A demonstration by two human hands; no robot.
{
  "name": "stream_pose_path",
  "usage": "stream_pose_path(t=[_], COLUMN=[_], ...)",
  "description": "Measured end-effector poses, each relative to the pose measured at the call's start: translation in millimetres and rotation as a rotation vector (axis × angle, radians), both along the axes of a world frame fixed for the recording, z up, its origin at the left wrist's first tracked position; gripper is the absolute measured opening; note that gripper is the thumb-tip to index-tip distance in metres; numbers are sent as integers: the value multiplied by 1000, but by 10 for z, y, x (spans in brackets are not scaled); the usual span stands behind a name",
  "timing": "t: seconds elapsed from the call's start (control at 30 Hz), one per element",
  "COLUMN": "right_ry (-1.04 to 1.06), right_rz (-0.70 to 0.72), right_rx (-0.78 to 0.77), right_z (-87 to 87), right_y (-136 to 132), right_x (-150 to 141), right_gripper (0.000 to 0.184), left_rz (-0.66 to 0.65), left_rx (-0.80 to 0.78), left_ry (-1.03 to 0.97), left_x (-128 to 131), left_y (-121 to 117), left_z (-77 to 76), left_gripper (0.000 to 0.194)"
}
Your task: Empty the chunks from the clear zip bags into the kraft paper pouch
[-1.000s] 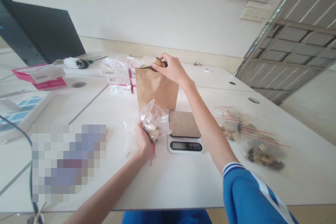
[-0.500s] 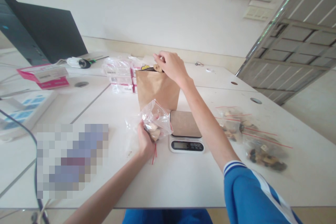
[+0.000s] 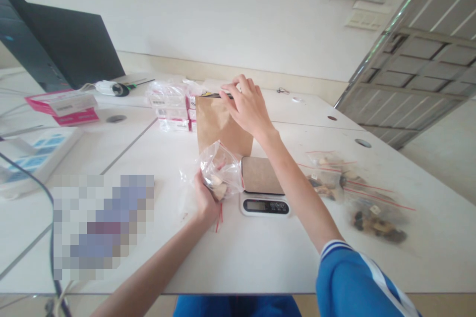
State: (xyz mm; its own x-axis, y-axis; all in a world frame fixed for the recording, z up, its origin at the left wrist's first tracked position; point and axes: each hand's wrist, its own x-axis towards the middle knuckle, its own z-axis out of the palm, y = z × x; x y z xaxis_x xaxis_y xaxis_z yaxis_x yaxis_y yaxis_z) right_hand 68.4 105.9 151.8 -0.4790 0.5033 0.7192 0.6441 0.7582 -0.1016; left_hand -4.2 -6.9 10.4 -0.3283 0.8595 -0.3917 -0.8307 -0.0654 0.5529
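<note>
My left hand (image 3: 207, 200) is closed around a clear zip-lock bag (image 3: 223, 166) with a red seal strip, its mouth spread and pale dried slices inside. Right behind it stands a brown kraft paper bag (image 3: 219, 126), upright and open at the top; its contents are hidden from this angle. Over that bag's top right edge is my right hand (image 3: 249, 106), fingers apart and thumb in front of the rim, with no piece visible in it. Beside the zip-lock bag sits a small digital scale (image 3: 262, 176), its plate partly covered by my right forearm.
Several filled zip-lock bags (image 3: 379, 223) lie to the right. Wrapped pink-and-white boxes (image 3: 169, 106) stand behind on the left, near more pink boxes (image 3: 70, 109), a dark computer case (image 3: 74, 44) and a white power strip (image 3: 40, 153). A black cable (image 3: 50, 228) hangs over the front edge.
My right hand has turned and its fingers have spread at the paper bag's mouth. The pale slice seen by its fingers is out of sight now. My left hand has hardly moved.
</note>
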Motion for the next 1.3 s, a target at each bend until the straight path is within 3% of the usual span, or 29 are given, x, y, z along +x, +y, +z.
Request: stream_pose_path(t=[0.07,0.13,0.23,0.3,0.47,0.67,0.77,0.93,1.1,1.3], right_ry=[71,18,-328,-520,-748,-937,-914,-803,-855,-743], right_rz=[98,226,393,408,334,320,319,466,387,628], right_rx=[-117,-360,-759,-863,-842,-861,-876,-954,-964,-1038], right_z=[0,-11,-108,-231,-479,-423,-413,-447,-479,-601], right_y=[-133,-273,-448,-517,-565,-598,-573,-508,-477,-318], right_x=[115,236,344,337,175,106,132,194,179,217], right_gripper=[30,27,26,24,16,7,17,26,30,22], left_rz=[-17,-33,-9,19,62,63,55,82,74,-16], left_rx=[12,21,16,19,80,146,155,163,169,133], left_ry=[26,47,32,10,-9,26,35,51,78,45], left_x=[-2,1,18,31,49,46,43,46,46,32], left_y=[-12,-20,-22,-19,-3,24,38,52,57,29], left_z=[9,12,18,26,24,-64,-95,-115,-120,-74], left_gripper=[41,45,44,41,37,33,29,24,26,32])
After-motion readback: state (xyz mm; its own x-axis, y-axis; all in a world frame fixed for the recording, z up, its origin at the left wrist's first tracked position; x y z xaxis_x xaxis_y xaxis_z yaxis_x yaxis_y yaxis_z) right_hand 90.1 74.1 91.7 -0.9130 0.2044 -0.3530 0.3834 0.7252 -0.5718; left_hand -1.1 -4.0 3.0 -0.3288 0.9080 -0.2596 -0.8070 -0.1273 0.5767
